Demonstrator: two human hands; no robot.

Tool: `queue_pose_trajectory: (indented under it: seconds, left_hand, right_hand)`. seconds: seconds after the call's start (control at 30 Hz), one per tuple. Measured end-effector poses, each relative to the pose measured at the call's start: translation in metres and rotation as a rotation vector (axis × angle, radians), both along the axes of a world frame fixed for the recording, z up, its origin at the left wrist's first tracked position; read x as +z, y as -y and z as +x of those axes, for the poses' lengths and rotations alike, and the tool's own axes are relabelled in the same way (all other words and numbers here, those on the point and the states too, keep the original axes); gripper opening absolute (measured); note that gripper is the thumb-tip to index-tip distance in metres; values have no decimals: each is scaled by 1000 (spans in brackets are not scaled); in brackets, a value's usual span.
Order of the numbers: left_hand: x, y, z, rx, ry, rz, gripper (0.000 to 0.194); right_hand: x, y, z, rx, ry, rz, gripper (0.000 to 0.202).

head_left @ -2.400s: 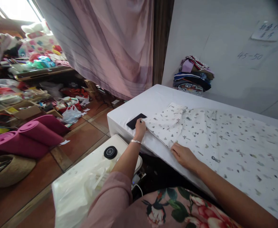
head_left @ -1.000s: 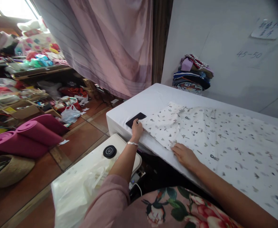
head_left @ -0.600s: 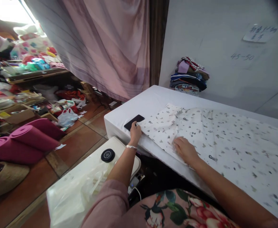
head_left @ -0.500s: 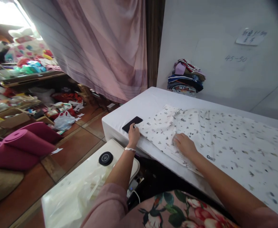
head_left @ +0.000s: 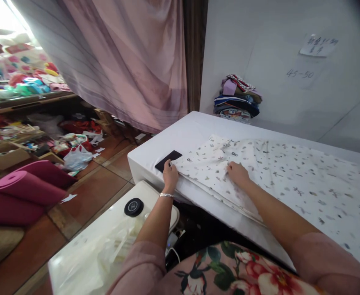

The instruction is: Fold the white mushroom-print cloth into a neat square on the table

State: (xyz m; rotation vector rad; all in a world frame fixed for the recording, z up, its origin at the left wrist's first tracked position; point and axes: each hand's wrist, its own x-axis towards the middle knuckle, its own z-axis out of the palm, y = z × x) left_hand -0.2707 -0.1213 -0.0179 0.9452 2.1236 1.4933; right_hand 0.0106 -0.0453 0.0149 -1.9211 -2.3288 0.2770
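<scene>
A white cloth (head_left: 278, 176) with a small printed pattern of leaves and figures lies across the white-covered table (head_left: 189, 131). Its near edge shows more than one layer. At the cloth's left corner, my left hand (head_left: 170, 175) is closed in a pinch on the fabric. My right hand (head_left: 239, 175) rests farther right on the same cloth, fingers drawn together on a fold; its fingertips are partly hidden. Just beyond my left hand is a flat black phone-like slab (head_left: 174, 155), touching or very near the cloth's corner.
A pile of folded clothes (head_left: 237, 100) stands against the wall at the table's back. Left of my left arm, a white surface (head_left: 84, 241) bears a round black disc (head_left: 133, 207) and a plastic bag (head_left: 112, 246). Pink rolls (head_left: 20, 192) lie on the tiled floor.
My right hand's fingers have drawn closed on the fabric, slightly lifting a fold. The cloth's near edge now shows its layers more clearly. My left hand stays at the corner.
</scene>
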Motion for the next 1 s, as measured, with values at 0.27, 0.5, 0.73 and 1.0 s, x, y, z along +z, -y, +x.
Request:
queue_pose_trajectory:
  seconds: [0.27, 0.5, 0.73, 1.0]
  left_hand:
    - [1, 2, 1, -3, 48, 11, 46]
    - [-2, 1, 1, 1, 45, 5, 46]
    - [1, 4, 2, 0, 0, -6, 45]
    - [4, 4, 4, -4, -5, 3, 44]
  right_hand:
    - [4, 28, 3, 81, -217, 30, 24]
    - [3, 83, -1, 581, -309, -124, 23]
    - [-11, 96, -2, 614, -211, -93, 21]
    - [-8, 102, -6, 609, -127, -56, 23]
